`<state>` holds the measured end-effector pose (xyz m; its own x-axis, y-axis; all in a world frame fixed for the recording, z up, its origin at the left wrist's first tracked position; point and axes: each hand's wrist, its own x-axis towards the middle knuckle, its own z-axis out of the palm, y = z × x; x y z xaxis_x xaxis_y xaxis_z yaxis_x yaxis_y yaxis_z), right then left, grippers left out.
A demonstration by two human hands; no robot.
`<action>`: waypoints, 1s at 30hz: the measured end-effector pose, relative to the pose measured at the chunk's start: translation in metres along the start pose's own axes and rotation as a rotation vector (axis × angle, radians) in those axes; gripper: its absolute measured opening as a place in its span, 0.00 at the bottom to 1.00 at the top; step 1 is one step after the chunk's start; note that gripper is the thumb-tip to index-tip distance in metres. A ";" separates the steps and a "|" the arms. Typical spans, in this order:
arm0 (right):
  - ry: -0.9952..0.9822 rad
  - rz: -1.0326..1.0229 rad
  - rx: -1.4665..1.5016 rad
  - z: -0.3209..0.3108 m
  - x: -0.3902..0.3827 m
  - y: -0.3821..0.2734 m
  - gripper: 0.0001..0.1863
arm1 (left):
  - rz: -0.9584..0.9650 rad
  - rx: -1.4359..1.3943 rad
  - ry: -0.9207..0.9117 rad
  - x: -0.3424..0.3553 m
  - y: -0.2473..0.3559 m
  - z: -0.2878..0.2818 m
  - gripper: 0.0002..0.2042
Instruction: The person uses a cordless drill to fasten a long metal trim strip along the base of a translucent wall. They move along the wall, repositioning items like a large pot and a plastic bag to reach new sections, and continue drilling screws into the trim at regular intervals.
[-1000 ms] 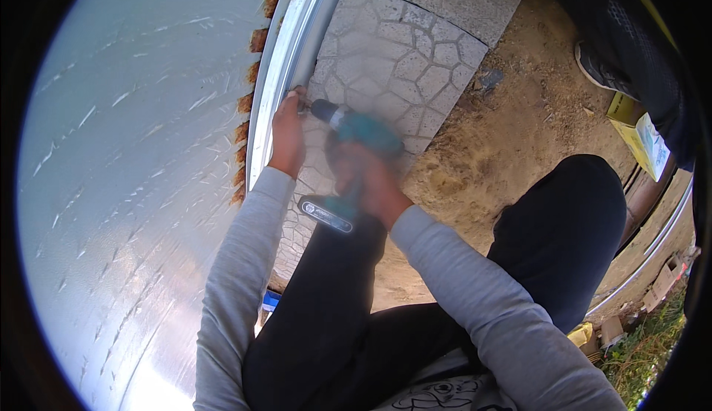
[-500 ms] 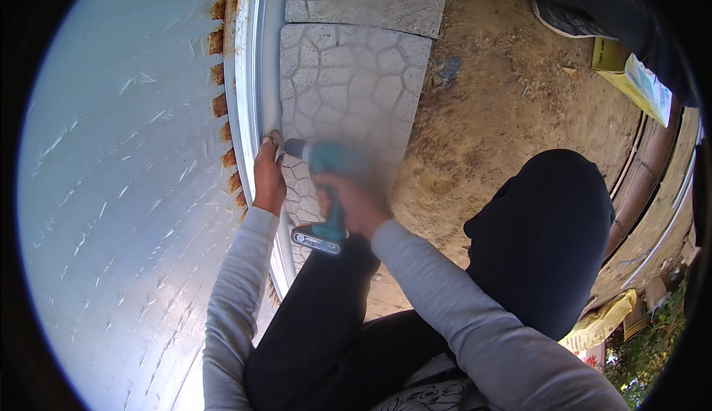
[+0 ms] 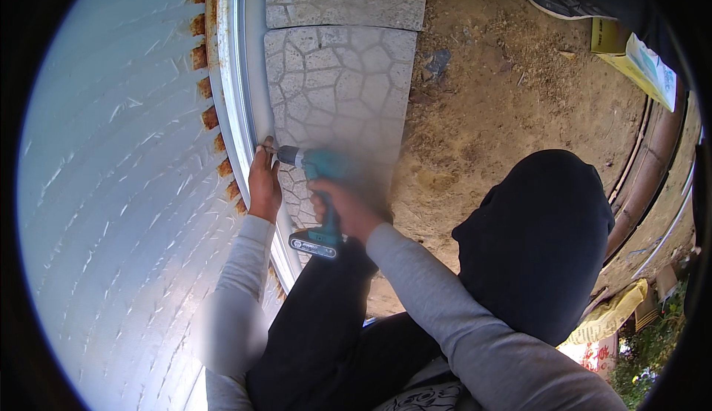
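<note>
My right hand (image 3: 345,207) is wrapped around the handle of a teal cordless drill (image 3: 320,165), whose battery base points down toward my lap. The drill lies level, and its black chuck (image 3: 288,155) faces left with a thin bit reaching to a pale metal door frame (image 3: 256,77). Against that frame, my left hand (image 3: 264,189) has its fingers closed beside the bit's tip. Whatever is pinched there is too small to make out. The drill's rear is hazy.
A large pale metal panel (image 3: 126,174) with rusty marks along its edge fills the left. Patterned paving slabs (image 3: 334,70) border brown soil (image 3: 489,100). Another person's shoe (image 3: 564,0) is beside a yellow box (image 3: 630,63). Rounded black cloth (image 3: 538,240) bulges at my right.
The drill and both hands have shifted slightly left and down in the picture, as has the frame. More of the bit shows between chuck and frame. Both grips stay the same.
</note>
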<state>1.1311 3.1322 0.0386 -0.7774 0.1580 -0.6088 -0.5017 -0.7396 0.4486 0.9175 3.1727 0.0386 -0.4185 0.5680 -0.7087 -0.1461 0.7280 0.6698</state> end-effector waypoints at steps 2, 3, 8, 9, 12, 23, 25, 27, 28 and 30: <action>0.010 0.023 0.019 0.000 0.001 -0.001 0.08 | 0.004 -0.003 -0.004 0.001 -0.001 -0.001 0.23; 0.000 0.026 0.019 0.000 0.001 -0.001 0.08 | 0.004 -0.001 -0.004 0.001 -0.001 -0.002 0.23; 0.037 0.041 -0.005 -0.001 0.004 -0.001 0.08 | -0.001 0.010 -0.011 0.002 -0.001 -0.004 0.23; 0.006 0.037 -0.011 -0.002 0.004 -0.001 0.08 | -0.007 0.023 -0.012 0.002 -0.001 -0.004 0.24; -0.005 0.019 -0.039 -0.003 0.004 -0.002 0.08 | 0.000 0.024 -0.006 0.002 -0.002 -0.003 0.25; 0.085 0.036 -0.125 0.008 0.001 -0.004 0.08 | -0.041 -0.062 0.041 -0.021 0.000 0.015 0.23; 0.107 0.066 -0.088 0.007 0.002 -0.004 0.08 | -0.163 -0.182 -0.117 -0.027 -0.010 0.027 0.21; 0.072 0.067 -0.106 0.006 0.005 -0.003 0.10 | -0.183 -0.095 -0.141 -0.027 -0.017 0.032 0.17; 0.057 0.085 -0.103 0.006 0.006 -0.003 0.09 | -0.195 -0.089 -0.175 -0.026 -0.018 0.030 0.17; 0.038 0.124 -0.083 0.004 0.008 -0.002 0.07 | -0.223 -0.080 -0.247 -0.023 -0.017 0.027 0.16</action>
<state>1.1246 3.1379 0.0358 -0.8156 0.0382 -0.5774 -0.3684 -0.8037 0.4672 0.9535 3.1571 0.0375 -0.1403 0.4812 -0.8653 -0.2837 0.8178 0.5008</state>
